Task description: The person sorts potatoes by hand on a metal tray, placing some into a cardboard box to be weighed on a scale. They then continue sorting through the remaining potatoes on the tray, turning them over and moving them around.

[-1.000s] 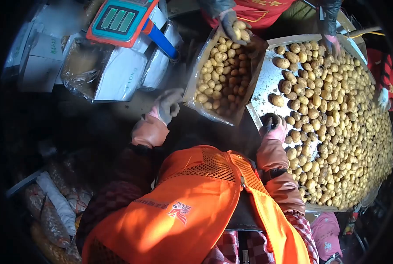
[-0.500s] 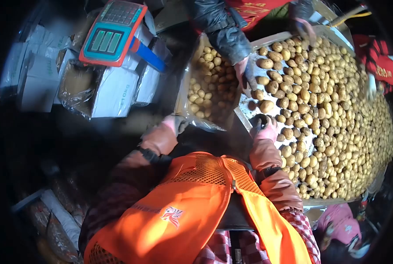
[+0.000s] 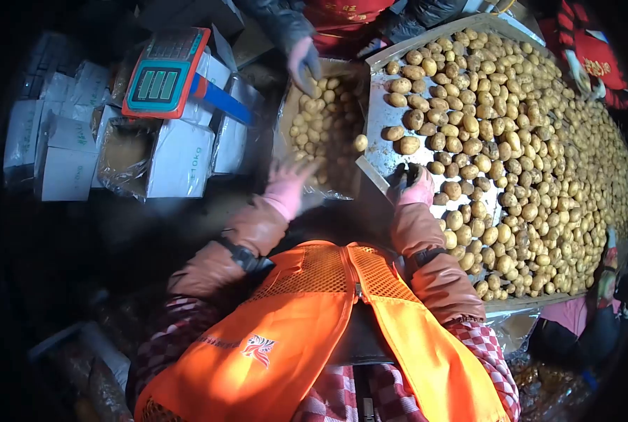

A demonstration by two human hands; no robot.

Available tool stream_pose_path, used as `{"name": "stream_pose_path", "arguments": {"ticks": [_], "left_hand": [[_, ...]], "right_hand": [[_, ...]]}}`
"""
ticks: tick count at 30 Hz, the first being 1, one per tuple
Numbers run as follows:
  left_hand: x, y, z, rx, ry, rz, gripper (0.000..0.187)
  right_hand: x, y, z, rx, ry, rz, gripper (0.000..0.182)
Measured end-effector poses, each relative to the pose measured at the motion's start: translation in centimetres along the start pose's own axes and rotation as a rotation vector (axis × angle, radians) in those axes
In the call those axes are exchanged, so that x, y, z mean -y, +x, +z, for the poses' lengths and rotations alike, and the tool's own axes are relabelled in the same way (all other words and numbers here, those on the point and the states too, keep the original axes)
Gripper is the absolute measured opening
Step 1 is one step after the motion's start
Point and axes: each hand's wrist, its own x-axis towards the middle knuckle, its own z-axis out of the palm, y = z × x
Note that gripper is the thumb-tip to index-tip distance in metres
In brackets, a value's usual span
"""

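Observation:
My left hand (image 3: 289,188), in a pink and grey glove, is over the near rim of a plastic-lined box (image 3: 280,137) of potatoes (image 3: 314,116). Motion smears its fingers, so their grip cannot be made out. At the near left corner of the sorting table (image 3: 378,151), my right hand (image 3: 416,186) is closed, its dark fingertips curled beside the table's edge strip (image 3: 374,174). What it holds, if anything, is hidden. One potato (image 3: 360,143) is at the gap between table and box. Many potatoes (image 3: 511,155) cover the table.
A co-worker's gloved hand (image 3: 304,65) reaches into the box from across. Another person's hands (image 3: 587,81) work at the table's far right. A scale (image 3: 160,83) with a blue post stands among white cartons (image 3: 180,158) on the left. Someone in pink (image 3: 567,315) is at lower right.
My left hand has moved right, over the box rim. The co-worker's hand has gone from the table to the box. A potato now shows at the table's edge. My right hand remains near the corner.

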Motion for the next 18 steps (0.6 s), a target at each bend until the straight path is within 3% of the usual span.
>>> {"name": "stream_pose_path", "arguments": {"ticks": [2, 4, 5, 8, 9, 12, 13, 16, 18], "left_hand": [[-0.9, -0.2, 3.4, 0.204, 0.168, 0.075, 0.096], [-0.8, -0.1, 5.8, 0.293, 0.299, 0.187, 0.092], [-0.4, 0.2, 7.0, 0.234, 0.324, 0.224, 0.071], [0.6, 3.3, 7.7, 0.558, 0.355, 0.099, 0.045], [0.7, 2.6, 6.6, 0.397, 0.276, 0.070, 0.024], [4.1, 0.9, 4.5, 0.328, -0.139, 0.038, 0.030], [4.7, -0.5, 2.9, 0.271, -0.299, -0.049, 0.030], [4.9, -0.7, -3.9, 0.753, -0.223, -0.472, 0.025], [6.5, -2.4, -2.8, 0.195, -0.278, -0.253, 0.026]], "right_hand": [[0.5, 0.0, -0.6, 0.016, -0.013, -0.011, 0.035], [0.2, 0.0, -0.3, -0.012, -0.027, -0.046, 0.035], [0.2, 0.0, -0.2, -0.011, -0.025, -0.044, 0.036], [-0.2, 0.2, 0.1, -0.002, -0.047, -0.039, 0.038], [-0.3, 0.2, 0.3, 0.003, -0.056, -0.039, 0.039], [0.3, 0.1, -0.2, 0.010, -0.045, -0.044, 0.041], [0.4, 0.0, -0.3, 0.009, -0.050, -0.041, 0.040], [1.3, 0.2, -0.8, 0.055, -0.081, -0.015, 0.038], [0.9, 0.3, -0.5, 0.071, -0.073, -0.037, 0.036]]}}
